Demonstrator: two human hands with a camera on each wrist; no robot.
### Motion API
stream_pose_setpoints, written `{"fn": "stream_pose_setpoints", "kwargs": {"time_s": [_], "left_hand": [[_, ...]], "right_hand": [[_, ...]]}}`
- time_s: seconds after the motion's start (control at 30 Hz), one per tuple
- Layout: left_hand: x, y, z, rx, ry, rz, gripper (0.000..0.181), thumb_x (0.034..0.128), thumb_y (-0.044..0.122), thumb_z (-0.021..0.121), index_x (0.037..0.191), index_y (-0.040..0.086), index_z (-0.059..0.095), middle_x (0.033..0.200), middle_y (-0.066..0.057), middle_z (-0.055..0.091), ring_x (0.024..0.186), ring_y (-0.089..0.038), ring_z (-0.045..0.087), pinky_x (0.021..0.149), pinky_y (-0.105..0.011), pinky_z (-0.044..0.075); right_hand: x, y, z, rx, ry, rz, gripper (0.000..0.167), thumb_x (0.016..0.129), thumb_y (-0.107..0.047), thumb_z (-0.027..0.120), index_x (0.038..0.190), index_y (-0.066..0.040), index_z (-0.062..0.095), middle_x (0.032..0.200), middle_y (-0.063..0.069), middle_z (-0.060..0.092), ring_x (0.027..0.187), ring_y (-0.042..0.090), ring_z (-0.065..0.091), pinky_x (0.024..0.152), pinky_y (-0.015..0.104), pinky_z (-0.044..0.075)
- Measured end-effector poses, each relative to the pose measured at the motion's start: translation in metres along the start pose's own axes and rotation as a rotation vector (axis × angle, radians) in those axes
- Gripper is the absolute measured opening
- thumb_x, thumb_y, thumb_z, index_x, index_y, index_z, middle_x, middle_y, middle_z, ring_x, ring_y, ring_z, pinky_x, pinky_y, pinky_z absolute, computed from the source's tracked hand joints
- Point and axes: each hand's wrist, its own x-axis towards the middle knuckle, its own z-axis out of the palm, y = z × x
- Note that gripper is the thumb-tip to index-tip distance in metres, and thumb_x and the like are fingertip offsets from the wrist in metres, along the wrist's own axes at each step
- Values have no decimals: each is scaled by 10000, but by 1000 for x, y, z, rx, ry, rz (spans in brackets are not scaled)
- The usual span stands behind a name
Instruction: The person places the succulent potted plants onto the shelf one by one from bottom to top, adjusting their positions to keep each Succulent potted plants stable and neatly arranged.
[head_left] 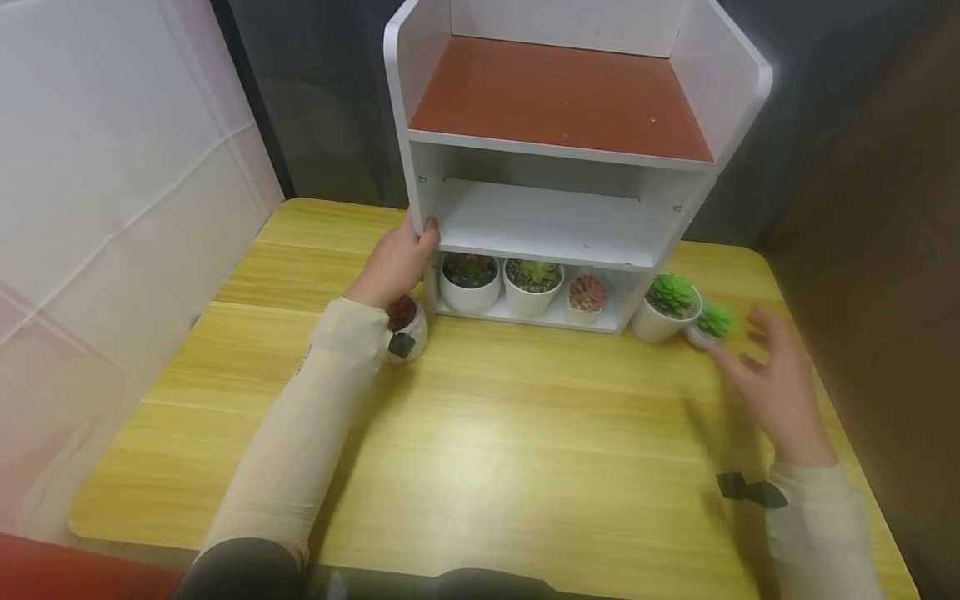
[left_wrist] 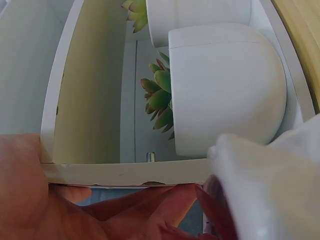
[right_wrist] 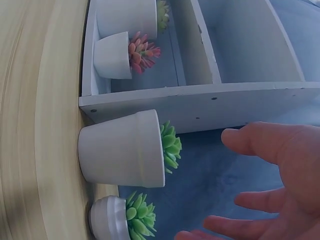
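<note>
A white shelf unit (head_left: pixel 558 148) with a red-brown top board stands at the back of the table. My left hand (head_left: pixel 393 260) grips its left side panel, thumb at the front edge near the middle board. Three potted succulents fill the bottom level: a dark green one (head_left: pixel 470 292), a light green one (head_left: pixel 532 287) and a small pink one (head_left: pixel 587 300). Right of the unit stand a green succulent in a white pot (right_wrist: pixel 122 148) and a smaller one (right_wrist: pixel 108 218). My right hand (head_left: pixel 780 387) is near these two, fingers spread, holding nothing.
Beside my left wrist a pot with a red plant (head_left: pixel 402 312) stands on the wooden table (head_left: pixel 480 450), partly hidden by my sleeve. A dark wall is behind the unit. A brown panel (head_left: pixel 885 250) borders the right edge, a whitish sheet (head_left: pixel 112 167) the left.
</note>
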Motion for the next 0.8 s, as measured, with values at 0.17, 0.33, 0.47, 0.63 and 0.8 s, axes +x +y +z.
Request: {"fn": "stream_pose_setpoints", "kwargs": {"time_s": [0.17,0.33,0.47,0.63,0.8], "left_hand": [[0,0,0,-1,-4,-7,729,1142,555,328,1755,240,93,1728,-145,358,1369,-378,512,1206,-610,357],[0,0,0,-7,-3,-9,727,1142,556,331,1756,247,93,1735,-139,346,1439,-376,486,1207,-618,346],[0,0,0,-11,-6,-12,732,1139,564,332,1757,255,90,1745,-128,330,1497,-371,444,1210,-620,335],[1,-1,0,-7,-6,-8,734,1139,567,331,1757,254,87,1746,-125,328,1475,-368,461,1209,-616,337],[1,-1,1,-6,-5,-7,735,1139,565,323,1757,245,87,1741,-136,336,1429,-372,487,1212,-612,340]], "right_hand": [[2,7,0,-20,-6,11,865,1048,-224,741,1706,4,226,1648,334,355,1452,571,399,1119,635,433],[4,10,0,-27,-13,21,884,1049,-239,741,1714,-9,206,1656,334,345,1456,568,394,1118,650,427],[5,10,1,-15,-28,23,884,1053,-227,734,1713,-2,190,1659,345,329,1460,577,380,1113,689,408],[6,12,2,-13,-41,25,892,1054,-228,735,1710,8,180,1662,356,314,1463,586,370,1099,720,399],[7,14,4,-17,-45,37,895,1054,-243,735,1710,10,181,1668,354,308,1465,586,371,1095,722,401]]}}
